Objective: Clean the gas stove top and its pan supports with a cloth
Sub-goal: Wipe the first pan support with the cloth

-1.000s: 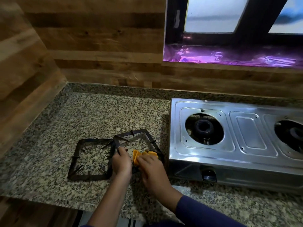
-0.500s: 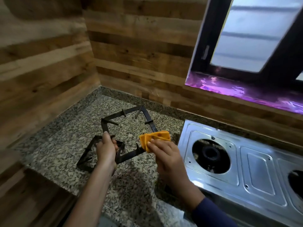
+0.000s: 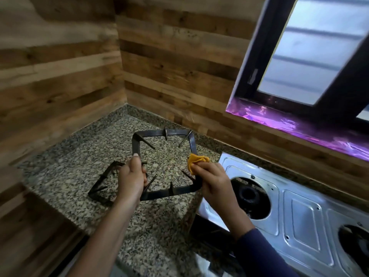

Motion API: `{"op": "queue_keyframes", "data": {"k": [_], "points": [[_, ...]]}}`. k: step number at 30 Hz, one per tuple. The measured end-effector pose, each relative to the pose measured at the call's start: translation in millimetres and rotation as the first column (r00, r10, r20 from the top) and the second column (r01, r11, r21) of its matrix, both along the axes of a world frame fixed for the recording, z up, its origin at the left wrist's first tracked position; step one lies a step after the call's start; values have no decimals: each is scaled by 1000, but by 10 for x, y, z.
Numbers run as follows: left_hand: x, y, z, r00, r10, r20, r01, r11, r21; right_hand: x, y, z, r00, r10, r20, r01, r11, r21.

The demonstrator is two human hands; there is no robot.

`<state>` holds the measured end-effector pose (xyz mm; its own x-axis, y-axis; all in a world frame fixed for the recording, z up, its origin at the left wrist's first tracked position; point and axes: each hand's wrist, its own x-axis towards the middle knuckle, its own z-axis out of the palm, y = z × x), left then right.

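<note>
Over the worktop [image 3: 75, 156] | left hand [image 3: 132, 176] grips one support [image 3: 163, 132], raised | right hand [image 3: 213, 182] pinches cloth [image 3: 196, 159] on its right bar | other support [image 3: 101, 178] lies flat | I judge stove [image 3: 299, 222] unwiped (early days).

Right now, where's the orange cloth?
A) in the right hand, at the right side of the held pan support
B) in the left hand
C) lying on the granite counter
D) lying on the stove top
A: the right hand pinches the orange cloth against the right side of the pan support, whose left side the left hand grips.
</note>
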<state>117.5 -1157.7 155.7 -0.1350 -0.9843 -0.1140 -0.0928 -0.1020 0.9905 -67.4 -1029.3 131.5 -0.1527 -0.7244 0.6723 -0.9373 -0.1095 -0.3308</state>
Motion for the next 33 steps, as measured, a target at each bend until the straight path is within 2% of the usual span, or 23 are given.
{"op": "queue_keyframes", "data": {"k": [2, 3, 4, 5, 7, 8, 9, 12, 15, 17, 18, 19, 20, 22, 23, 26, 27, 29, 30, 31, 33], "points": [[-1, 16, 22, 1000, -26, 9, 26, 999, -48, -179, 71, -102, 994, 50, -100, -41, 995, 88], [10, 14, 15, 1000, -22, 13, 23, 998, -61, -287, 121, -160, 996, 31, -83, -22, 994, 107], [23, 17, 12, 1000, -7, 18, 8, 998, -61, -380, 173, -202, 1000, -12, -19, 14, 995, 103], [35, 17, 3, 1000, 8, 23, -7, 999, -54, -443, 215, -196, 992, -67, 111, 57, 994, 88], [36, 28, -3, 1000, 18, 5, -18, 999, -43, -497, 204, -54, 906, -138, 400, 138, 990, 30], [26, 41, 1, 1000, 10, -5, -11, 999, -44, -478, 150, 69, 859, -170, 482, 195, 981, -2], [10, 57, 5, 1000, -5, -9, 4, 999, -52, -440, 60, 207, 839, -210, 502, 257, 966, -25], [-78, 132, 11, 997, -73, -28, 70, 993, -97, -222, -234, 499, 867, -243, 435, 293, 955, -52], [-123, 205, 34, 995, -98, -21, 94, 985, -145, 40, -348, 459, 922, -326, 209, 324, 945, 42], [-94, 213, 20, 995, -103, -4, 101, 979, -177, 156, -319, 376, 943, -294, 154, 280, 954, 109], [-76, 198, -11, 994, -108, 6, 107, 977, -186, 189, -287, 356, 947, -237, 218, 214, 969, 125], [-52, 185, -36, 995, -104, 12, 104, 976, -193, 217, -257, 378, 917, -181, 355, 147, 982, 120], [-30, 161, -67, 996, -93, 17, 95, 977, -191, 220, -235, 417, 848, -152, 508, 123, 988, 91], [-8, 131, -105, 996, -80, 24, 83, 980, -179, 142, -218, 565, 704, -158, 693, 237, 971, -20], [-7, 127, -104, 996, -85, 23, 87, 981, -174, 102, -216, 666, 679, -165, 715, 308, 949, -73], [-37, 161, -65, 991, -134, 29, 137, 971, -194, 113, -313, 858, 755, -133, 642, 314, 933, -175], [-59, 180, -49, 987, -156, 39, 160, 962, -219, 179, -373, 851, 801, -152, 579, 280, 950, -139], [-103, 208, -47, 980, -184, 81, 199, 941, -272, 358, -464, 724, 901, -243, 361, 257, 966, 10], [-111, 208, -61, 979, -178, 99, 199, 937, -288, 428, -481, 646, 920, -271, 282, 267, 962, 54], [-111, 207, -71, 980, -165, 109, 191, 934, -302, 467, -477, 584, 918, -281, 281, 272, 960, 74], [-68, 189, -101, 982, -146, 118, 177, 933, -313, 490, -406, 542, 841, -255, 476, 237, 966, 100]]}}
